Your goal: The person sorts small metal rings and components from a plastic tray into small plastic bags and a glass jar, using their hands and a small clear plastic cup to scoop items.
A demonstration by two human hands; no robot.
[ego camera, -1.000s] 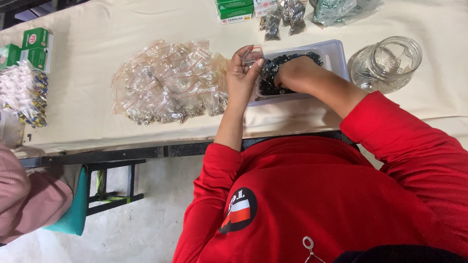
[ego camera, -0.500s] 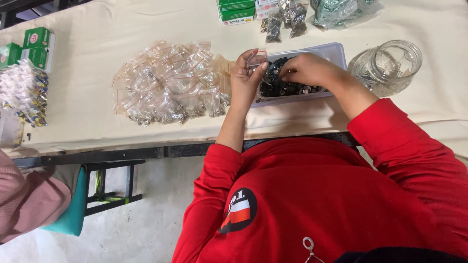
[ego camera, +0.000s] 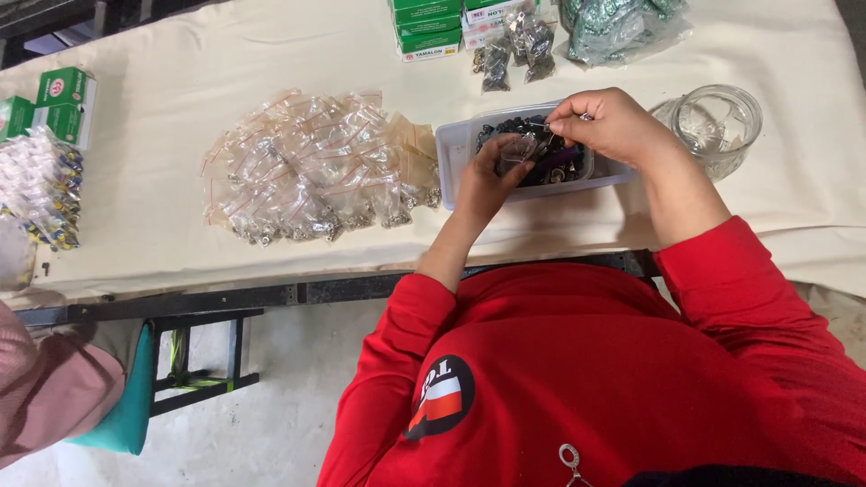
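Over the tray, our left hand holds a small clear bag between thumb and fingers, its mouth turned toward our right hand. That right hand is nearly closed, fingertips pinched narrow on a small metal part, just beside the bag's opening. We judge the risk to be a slip: the part is tiny and the bag limp, so if the mouth folds shut or the pinch loosens, the piece could drop back among the dark parts in the tray or skip off its rim onto the cloth. Left of the tray lies a pile of filled bags, touching its wall; right of the tray stands a glass jar, near our right wrist, which a careless elbow might nudge.
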